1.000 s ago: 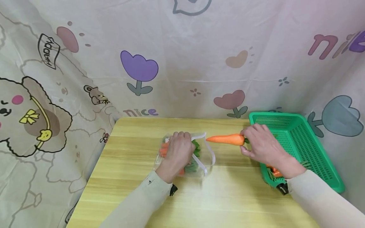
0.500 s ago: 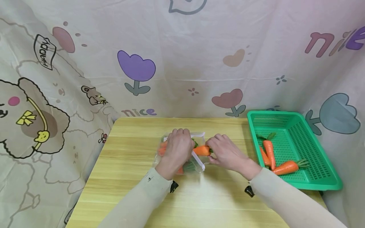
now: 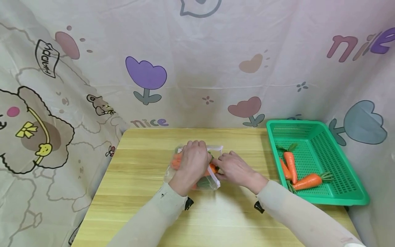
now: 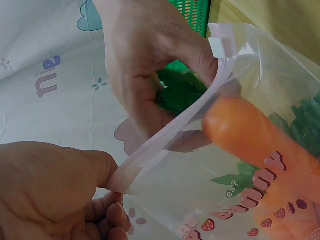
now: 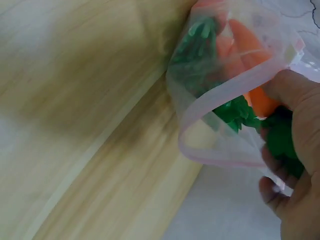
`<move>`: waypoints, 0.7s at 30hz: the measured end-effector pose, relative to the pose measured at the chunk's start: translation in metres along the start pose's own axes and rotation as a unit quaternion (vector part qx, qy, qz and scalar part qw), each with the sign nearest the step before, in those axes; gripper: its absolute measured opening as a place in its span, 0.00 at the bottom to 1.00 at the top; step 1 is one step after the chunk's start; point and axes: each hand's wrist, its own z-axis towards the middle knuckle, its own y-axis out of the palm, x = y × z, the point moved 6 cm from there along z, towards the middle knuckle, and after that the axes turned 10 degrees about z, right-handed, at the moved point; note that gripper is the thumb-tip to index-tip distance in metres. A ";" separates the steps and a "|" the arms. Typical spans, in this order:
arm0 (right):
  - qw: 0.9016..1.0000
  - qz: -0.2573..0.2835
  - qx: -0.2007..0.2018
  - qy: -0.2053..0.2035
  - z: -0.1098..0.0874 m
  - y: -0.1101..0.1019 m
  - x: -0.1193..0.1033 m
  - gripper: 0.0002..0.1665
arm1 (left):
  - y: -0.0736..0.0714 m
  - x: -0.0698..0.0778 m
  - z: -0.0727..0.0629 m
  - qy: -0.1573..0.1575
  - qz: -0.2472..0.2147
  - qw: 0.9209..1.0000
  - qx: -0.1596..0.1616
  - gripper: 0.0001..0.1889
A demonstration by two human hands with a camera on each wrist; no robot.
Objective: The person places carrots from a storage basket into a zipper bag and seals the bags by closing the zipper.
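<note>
A clear zip bag [image 4: 165, 200] with a pale pink zip strip and printed lettering lies on the table, several orange carrots with green tops inside it. My left hand [image 3: 193, 163] pinches the rim of its mouth between thumb and fingers, holding it apart. At that mouth, my right hand [image 3: 236, 169] grips a carrot [image 4: 245, 125] around its green leaves [image 4: 182, 92]. The carrot's orange body is within the bag, while the fingers reach into the opening. In the right wrist view the leaves [image 5: 282, 142] show between thumb and fingers. The carrot's tip is hidden in the head view.
On the right of the wooden table [image 3: 135, 206] stands a green plastic basket [image 3: 345, 164] with several carrots [image 3: 308, 181] in it. A printed curtain [image 3: 191, 75] hangs behind and at both sides of the table.
My right hand has brought the carrot leftward from beside the basket and pushed it into the bag through its mouth. The left hand stays on the bag's rim.
</note>
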 end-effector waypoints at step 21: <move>0.965 0.089 0.003 0.249 -0.019 0.005 0.022 0.10 | 0.001 -0.001 0.001 0.006 0.017 1.000 0.009 0.12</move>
